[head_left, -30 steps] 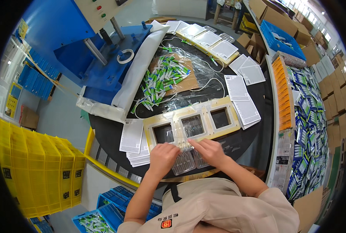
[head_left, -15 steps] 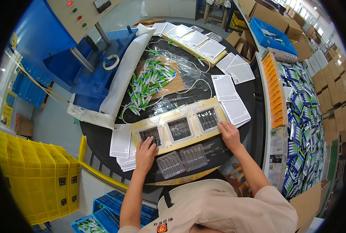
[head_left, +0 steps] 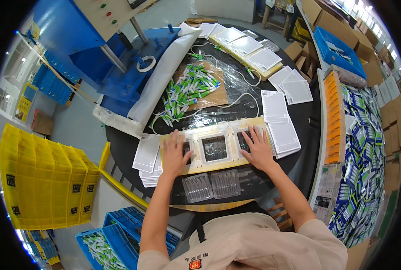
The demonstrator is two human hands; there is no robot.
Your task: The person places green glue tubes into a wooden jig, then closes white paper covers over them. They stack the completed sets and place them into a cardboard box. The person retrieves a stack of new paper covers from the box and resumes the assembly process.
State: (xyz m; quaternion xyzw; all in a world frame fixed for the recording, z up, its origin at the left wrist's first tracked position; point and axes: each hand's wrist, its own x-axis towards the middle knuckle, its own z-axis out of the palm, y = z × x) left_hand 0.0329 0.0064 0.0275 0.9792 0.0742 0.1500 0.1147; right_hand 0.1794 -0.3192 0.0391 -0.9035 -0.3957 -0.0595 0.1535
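Note:
A long cream-yellow fixture tray (head_left: 195,169) with three framed windows lies across the near part of the round black table (head_left: 127,148). My left hand (head_left: 175,155) rests with spread fingers on its left end, partly covering that window. On the right end, my right hand (head_left: 257,148) lies flat with its fingers apart, over part of the right window. The middle window (head_left: 215,149) shows dark ribbed slots. Two clear plastic blister trays (head_left: 197,188) sit just in front of the fixture. White cards lie stacked on the left (head_left: 146,153) and right (head_left: 275,108) of it.
Beyond the fixture is a heap of green-and-white tubes (head_left: 189,90) on cardboard, with a white cable (head_left: 229,103) beside it. A second fixture (head_left: 242,53) holds white cards. A blue press (head_left: 137,85) borders the left; yellow crates (head_left: 52,180) and blue bins (head_left: 124,231) stand lower left.
My left hand has moved farther up on the fixture's left end. My right hand has gone from the right front edge onto the right window. The whole view has shifted slightly.

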